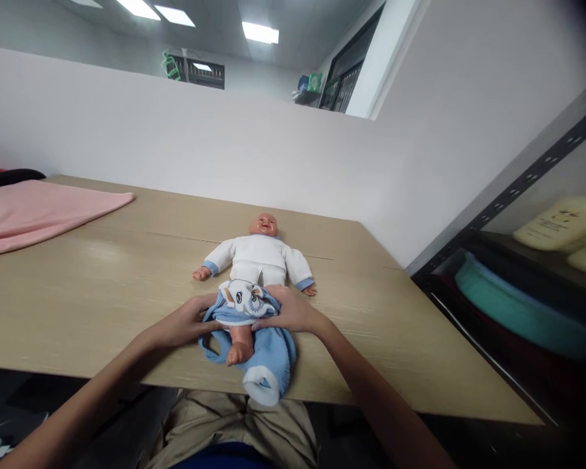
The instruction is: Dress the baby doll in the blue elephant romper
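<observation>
A baby doll (258, 253) in a white top with blue cuffs lies on its back, head toward the wall. Blue fleece doll trousers (271, 352) with white cuffs and a cartoon animal face are bunched round its lower body. One bare doll foot (240, 345) pokes out of the fabric, while an unfilled trouser leg hangs over the table's front edge. My left hand (199, 319) grips the trousers on the left side of the doll's leg. On the other side my right hand (287, 311) pinches the same fabric, thumb near the ankle. The doll's other foot is hidden.
Under everything is a light wooden table (141, 286). A pink cloth (39, 212) lies at its left end, near a red and black object. White walls stand behind and to the right. At the right, a dark shelf (449, 306) holds a teal basin (517, 319) and pale yellow bottles (561, 225).
</observation>
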Action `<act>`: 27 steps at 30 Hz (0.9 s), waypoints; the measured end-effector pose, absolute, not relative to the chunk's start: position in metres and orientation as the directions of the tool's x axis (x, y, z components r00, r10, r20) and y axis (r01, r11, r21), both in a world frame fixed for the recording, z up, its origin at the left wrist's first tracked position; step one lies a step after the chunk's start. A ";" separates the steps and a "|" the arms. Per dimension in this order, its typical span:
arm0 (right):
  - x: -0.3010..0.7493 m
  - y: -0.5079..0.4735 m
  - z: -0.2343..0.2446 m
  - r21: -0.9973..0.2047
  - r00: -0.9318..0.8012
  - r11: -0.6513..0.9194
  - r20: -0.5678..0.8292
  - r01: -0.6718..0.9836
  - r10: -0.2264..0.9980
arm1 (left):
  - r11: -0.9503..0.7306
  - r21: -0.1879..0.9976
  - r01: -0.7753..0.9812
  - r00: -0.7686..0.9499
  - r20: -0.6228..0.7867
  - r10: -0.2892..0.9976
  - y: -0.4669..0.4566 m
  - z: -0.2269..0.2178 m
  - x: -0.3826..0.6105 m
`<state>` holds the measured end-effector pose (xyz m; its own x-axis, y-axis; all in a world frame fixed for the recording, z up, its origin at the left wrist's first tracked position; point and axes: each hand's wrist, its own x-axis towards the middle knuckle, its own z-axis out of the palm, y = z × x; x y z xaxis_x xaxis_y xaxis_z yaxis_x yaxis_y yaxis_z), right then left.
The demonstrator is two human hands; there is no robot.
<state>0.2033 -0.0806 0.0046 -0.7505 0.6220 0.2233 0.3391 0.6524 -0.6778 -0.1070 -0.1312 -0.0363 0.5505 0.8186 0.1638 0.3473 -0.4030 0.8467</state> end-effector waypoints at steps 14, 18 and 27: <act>0.233 -0.065 -0.005 -0.994 -0.696 0.072 -0.002 0.076 0.718 | -0.460 0.693 0.555 0.392 0.269 0.880 -0.098 0.037 -0.083; 0.244 -0.063 -0.002 -0.991 -0.730 0.065 -0.039 0.114 0.683 | -0.623 0.604 0.498 0.702 0.141 0.698 -0.077 0.067 -0.049; 0.265 -0.067 -0.004 -0.955 -0.813 0.171 -0.103 0.242 0.574 | -0.390 0.860 0.329 0.888 -0.142 0.438 -0.036 0.044 -0.029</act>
<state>0.2645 -0.0671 -0.0041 -0.8127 0.5735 -0.1031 0.2417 0.1709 -0.9552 -0.0289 -0.0361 0.0439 0.8878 0.4378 -0.1418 0.3295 -0.3897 0.8600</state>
